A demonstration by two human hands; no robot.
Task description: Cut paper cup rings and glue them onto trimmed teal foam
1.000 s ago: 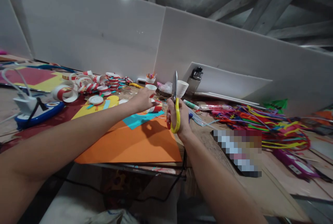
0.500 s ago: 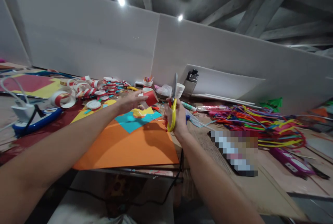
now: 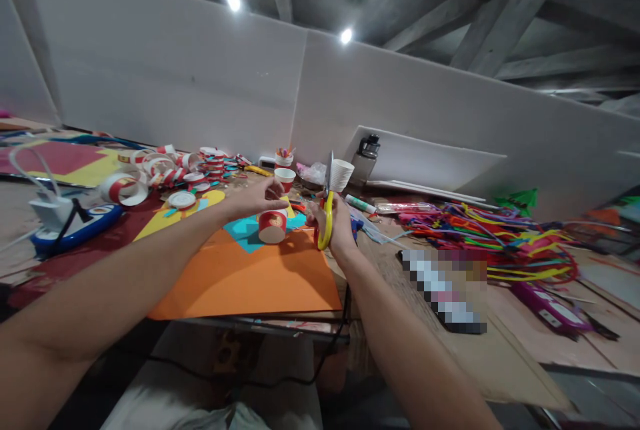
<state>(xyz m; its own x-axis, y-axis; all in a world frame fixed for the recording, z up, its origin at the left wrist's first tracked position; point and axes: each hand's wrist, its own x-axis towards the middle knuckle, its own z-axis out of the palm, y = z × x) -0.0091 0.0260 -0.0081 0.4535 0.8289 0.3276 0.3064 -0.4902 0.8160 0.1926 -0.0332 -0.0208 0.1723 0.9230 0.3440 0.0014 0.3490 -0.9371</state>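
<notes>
1. Far left, a charger [image 3: 53, 210] is standing in the power strip [image 3: 75, 235], its cable looping up; a wide left-arm swing could be snagging it.
2. Cut rings [image 3: 117, 185] are piling up left of centre on the bench [image 3: 380, 270]; being loose and light, they could be scattering if a sleeve or elbow is brushing them.
3. Left hand [image 3: 256, 197] is hovering palm down with thumb and fingers apart, gripping nothing; can't tell whether the fingertips are touching the cup.
4. Cup [image 3: 273, 227] is sitting tilted just below that hand, over the blue sheet [image 3: 243, 235], pale end facing the person. With no grip around it, it could be rolling onto the orange sheet [image 3: 250, 283].
5. Rear cup [image 3: 284, 181] is standing upright just behind the left fingers; reaching too far could be tipping it.
6. Right hand [image 3: 341, 225] is grasping the scissors [image 3: 329, 213] by the handles, blades pointing up. Left fingers are working near; lowering the blades carelessly could be nicking them.
7. Stack [image 3: 343, 175] is standing behind the blades; a forward push could be toppling it.
</notes>
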